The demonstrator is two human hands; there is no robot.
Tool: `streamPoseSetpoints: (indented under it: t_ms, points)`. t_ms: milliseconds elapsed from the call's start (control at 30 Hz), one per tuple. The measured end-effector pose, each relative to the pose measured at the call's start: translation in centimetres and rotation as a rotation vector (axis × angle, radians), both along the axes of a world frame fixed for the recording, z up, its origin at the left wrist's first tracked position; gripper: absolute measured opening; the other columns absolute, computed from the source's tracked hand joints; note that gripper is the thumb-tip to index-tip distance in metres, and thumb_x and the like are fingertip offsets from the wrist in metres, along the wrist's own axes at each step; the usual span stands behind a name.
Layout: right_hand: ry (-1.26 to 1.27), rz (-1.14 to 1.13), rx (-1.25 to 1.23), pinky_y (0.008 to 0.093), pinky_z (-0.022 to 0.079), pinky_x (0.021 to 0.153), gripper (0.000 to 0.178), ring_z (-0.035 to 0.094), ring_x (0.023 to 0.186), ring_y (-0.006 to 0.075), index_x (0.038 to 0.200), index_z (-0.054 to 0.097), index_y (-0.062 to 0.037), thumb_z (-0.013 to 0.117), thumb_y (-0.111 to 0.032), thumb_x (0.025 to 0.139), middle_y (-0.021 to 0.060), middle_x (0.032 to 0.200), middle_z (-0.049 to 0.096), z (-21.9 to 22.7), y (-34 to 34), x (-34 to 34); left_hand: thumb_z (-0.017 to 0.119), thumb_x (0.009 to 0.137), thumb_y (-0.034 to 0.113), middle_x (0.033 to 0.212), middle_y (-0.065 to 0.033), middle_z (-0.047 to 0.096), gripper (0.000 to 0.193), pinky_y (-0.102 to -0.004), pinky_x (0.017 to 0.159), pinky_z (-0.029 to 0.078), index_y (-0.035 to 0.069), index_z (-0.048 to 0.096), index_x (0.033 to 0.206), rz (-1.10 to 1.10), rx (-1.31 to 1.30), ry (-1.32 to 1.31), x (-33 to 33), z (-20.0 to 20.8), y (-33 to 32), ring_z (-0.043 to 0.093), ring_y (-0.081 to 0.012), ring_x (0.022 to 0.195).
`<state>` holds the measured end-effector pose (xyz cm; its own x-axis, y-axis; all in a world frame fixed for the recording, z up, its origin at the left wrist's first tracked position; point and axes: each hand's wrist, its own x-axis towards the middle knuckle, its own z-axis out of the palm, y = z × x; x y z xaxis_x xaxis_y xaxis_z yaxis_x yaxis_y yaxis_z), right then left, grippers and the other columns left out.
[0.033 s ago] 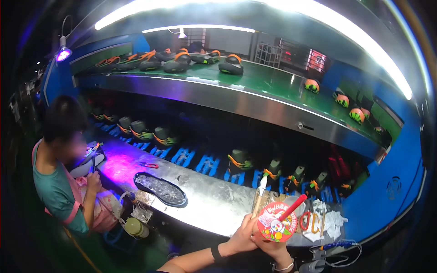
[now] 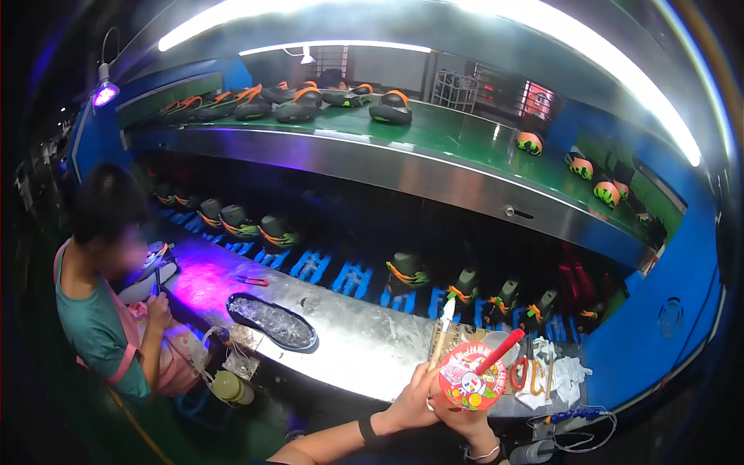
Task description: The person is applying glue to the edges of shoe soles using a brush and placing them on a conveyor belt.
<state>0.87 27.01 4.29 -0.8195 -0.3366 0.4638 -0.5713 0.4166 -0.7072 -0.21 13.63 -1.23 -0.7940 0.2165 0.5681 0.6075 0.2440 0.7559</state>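
My left hand, with a dark band at the wrist, is closed around a brush with a wooden handle and pale bristles pointing away from me. Its fingers also press against the side of a drink cup. That cup has a red printed lid and a thick red straw poking up through it. From below, my right hand grips the cup; its fingers are partly hidden under the lid. A dark shoe sole with a glossy wet-looking inner face lies on the metal bench to the left.
The metal bench carries red-handled scissors, crumpled white cloths and a small red tool. Behind, shoes stand by blue racks. More shoes sit on a green conveyor. At left, a co-worker holds a shoe.
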Motion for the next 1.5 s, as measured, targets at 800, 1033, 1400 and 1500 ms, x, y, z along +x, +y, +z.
streamPoseSetpoints:
  t_ms: [800,1033,1400,1500]
  points:
    - [0.539,-0.011,0.061,0.0356,0.048,0.07,0.06,0.054,0.091,0.0348,0.11,0.038,0.0047,0.068,-0.018,0.063,0.0224,0.107,0.05,6.4,6.0,0.1,0.05,0.071,-0.004,0.102,-0.0144,0.044,0.034,-0.0242,0.059,0.046,-0.003,0.047,0.105,0.058,0.321,-0.125,-1.2,2.6,-1.0,0.056,-0.0199,0.077]
    - [0.665,-0.106,0.179,0.0338,0.049,0.066,0.054,0.055,0.088,0.0328,0.108,0.037,0.0019,0.064,-0.017,0.066,0.0199,0.104,0.053,5.9,5.2,0.1,0.05,0.072,-0.003,0.1,-0.0148,0.044,0.033,-0.0241,0.061,0.046,-0.003,0.047,0.105,0.093,0.304,-0.18,-0.3,2.6,-1.3,0.057,-0.0201,0.077]
    - [0.682,-0.054,0.082,0.0346,0.049,0.071,0.056,0.053,0.094,0.0331,0.11,0.036,-0.0015,0.065,-0.015,0.064,0.0198,0.108,0.051,5.3,4.6,-1.7,0.05,0.072,-0.005,0.101,-0.0151,0.044,0.033,-0.0236,0.061,0.047,-0.003,0.047,0.106,0.095,0.34,-0.142,-1.4,2.2,-1.3,0.057,-0.0199,0.078]
    - [0.699,-0.054,0.083,0.035,0.048,0.072,0.056,0.053,0.094,0.0335,0.111,0.036,-0.0012,0.065,-0.015,0.064,0.0201,0.109,0.051,5.0,4.5,-1.7,0.05,0.072,-0.005,0.101,-0.0153,0.044,0.033,-0.0238,0.061,0.047,-0.004,0.048,0.105,0.105,0.331,-0.137,-1.2,2.2,-1.5,0.057,-0.02,0.078]
